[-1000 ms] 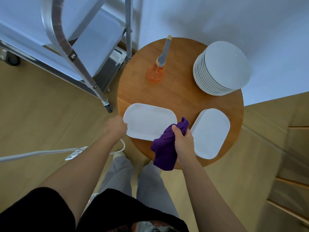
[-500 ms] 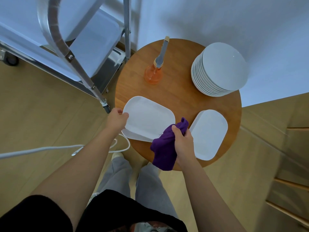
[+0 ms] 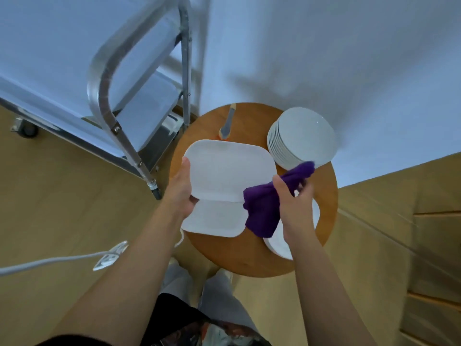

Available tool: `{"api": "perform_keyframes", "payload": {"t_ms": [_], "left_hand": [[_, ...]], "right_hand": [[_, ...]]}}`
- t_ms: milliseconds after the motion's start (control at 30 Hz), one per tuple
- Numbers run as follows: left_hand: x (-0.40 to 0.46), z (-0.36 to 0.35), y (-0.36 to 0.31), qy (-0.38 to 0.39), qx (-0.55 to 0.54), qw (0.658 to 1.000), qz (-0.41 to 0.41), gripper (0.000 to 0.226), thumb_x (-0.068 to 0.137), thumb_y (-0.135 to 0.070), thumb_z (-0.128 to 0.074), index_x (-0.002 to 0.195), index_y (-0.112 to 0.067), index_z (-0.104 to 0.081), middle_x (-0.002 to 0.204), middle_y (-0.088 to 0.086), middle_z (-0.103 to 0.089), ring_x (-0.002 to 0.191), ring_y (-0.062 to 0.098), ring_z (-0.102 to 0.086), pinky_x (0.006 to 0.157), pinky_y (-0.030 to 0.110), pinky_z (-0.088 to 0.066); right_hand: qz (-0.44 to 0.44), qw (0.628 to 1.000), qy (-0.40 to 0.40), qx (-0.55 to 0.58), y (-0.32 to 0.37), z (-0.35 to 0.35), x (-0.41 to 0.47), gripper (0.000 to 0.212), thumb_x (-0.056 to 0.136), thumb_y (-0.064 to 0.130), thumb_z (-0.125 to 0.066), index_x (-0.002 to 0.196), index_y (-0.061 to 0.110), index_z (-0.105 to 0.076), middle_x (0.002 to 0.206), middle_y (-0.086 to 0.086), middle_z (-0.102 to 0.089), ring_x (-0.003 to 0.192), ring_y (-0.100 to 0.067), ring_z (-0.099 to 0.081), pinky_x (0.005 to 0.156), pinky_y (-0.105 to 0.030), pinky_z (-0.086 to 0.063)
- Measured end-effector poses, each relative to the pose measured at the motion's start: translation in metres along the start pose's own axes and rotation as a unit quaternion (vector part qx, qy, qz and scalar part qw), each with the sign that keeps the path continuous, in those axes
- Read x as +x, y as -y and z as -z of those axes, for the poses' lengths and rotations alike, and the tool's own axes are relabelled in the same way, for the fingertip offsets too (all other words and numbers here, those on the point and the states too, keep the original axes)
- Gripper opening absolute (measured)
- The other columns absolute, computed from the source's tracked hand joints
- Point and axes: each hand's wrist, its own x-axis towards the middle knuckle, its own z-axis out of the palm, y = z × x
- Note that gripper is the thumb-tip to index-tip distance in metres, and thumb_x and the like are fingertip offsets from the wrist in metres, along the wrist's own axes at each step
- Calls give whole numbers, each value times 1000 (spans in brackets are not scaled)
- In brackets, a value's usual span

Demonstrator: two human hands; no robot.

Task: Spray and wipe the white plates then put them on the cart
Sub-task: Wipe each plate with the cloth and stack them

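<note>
**Plate lifted, cloth in hand**

Left hand: fingers grasp the left edge of a rectangular white plate, raised at frame centre. Right hand: fingers clench a purple cloth against that plate's right edge. Second rectangular plate lies beneath on the round desk. Round plate stack upper right. Cart upper left.

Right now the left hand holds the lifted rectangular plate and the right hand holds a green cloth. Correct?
Not quite: the cloth in the right hand is purple, not green, as the head view shows. The left hand does hold the lifted rectangular plate.
</note>
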Motion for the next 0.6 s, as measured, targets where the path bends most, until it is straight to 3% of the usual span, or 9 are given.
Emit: {"api": "perform_keyframes", "payload": {"t_ms": [67, 133, 200, 267, 300, 367, 433, 500, 600], "left_hand": [[-22, -16, -15, 9, 2, 999, -38, 56, 90, -62, -40, 129, -24, -52, 120, 4, -64, 107, 28, -61, 89, 47, -54], [-46, -30, -27, 15, -5, 998, -60, 60, 88, -63, -43, 129, -21, -53, 119, 5, -64, 107, 28, -61, 93, 49, -52], [-71, -43, -37, 46, -9, 996, -81, 60, 87, -65, -42, 125, -20, -56, 116, 7, -66, 105, 29, -62, 93, 51, -52], [-92, -53, -43, 78, -10, 992, -101, 62, 86, -67, -40, 125, -22, -57, 117, 7, -67, 108, 30, -62, 96, 52, -49], [-101, -58, -48, 92, -12, 990, -111, 65, 85, -68, -40, 127, -22, -57, 119, 6, -67, 111, 30, -61, 98, 51, -48], [-117, -64, -57, 120, -29, 983, -134, 68, 79, -69, -44, 125, -21, -59, 115, 6, -69, 109, 29, -63, 97, 51, -49], [-130, -69, -67, 146, -49, 976, -151, 71, 73, -69, -48, 122, -20, -61, 109, 6, -72, 103, 27, -67, 93, 49, -52], [-139, -74, -77, 169, -37, 971, -167, 70, 75, -69, -46, 123, -20, -60, 108, 6, -72, 100, 25, -69, 84, 44, -56], [-149, -82, -83, 203, -10, 957, -209, 57, 83, -65, -42, 113, -22, -63, 98, 3, -75, 89, 18, -72, 64, 30, -57]], "right_hand": [[67, 996, 21, -47, 24, 2, -4, 79, 82, 27, -71, 143, 33, -21, 138, 4, -41, 116, -16, -49, 87, -36, -52], [143, 978, 32, -146, 45, 1, -10, 84, 87, 22, -65, 148, 31, -9, 151, 1, -25, 133, -24, -34, 107, -42, -38], [253, 920, 25, -299, 62, 1, -17, 70, 95, 16, -50, 150, 23, -7, 158, -2, -9, 144, -22, -12, 114, -30, -16], [338, 846, -18, -411, 76, 1, -22, 56, 100, 14, -38, 150, 16, -13, 158, -5, -9, 146, -21, -7, 116, -30, -14], [360, 833, -43, -418, 82, 2, -23, 52, 100, 14, -35, 149, 14, -18, 158, -7, -12, 146, -22, -8, 117, -32, -16], [356, 858, -69, -363, 97, 2, -28, 48, 101, 16, -34, 148, 11, -24, 157, -7, -16, 146, -21, -9, 116, -32, -14], [347, 883, -43, -312, 113, 0, -31, 49, 102, 21, -33, 149, 14, -20, 158, -2, -13, 146, -17, -5, 117, -31, -7], [365, 877, -1, -312, 127, -5, -38, 51, 102, 23, -32, 150, 17, -17, 158, 1, -11, 145, -13, -5, 116, -27, -3], [429, 847, 45, -309, 148, -15, -52, 51, 101, 17, -34, 149, 13, -18, 157, -2, -16, 144, -13, -11, 116, -26, -9]]}}
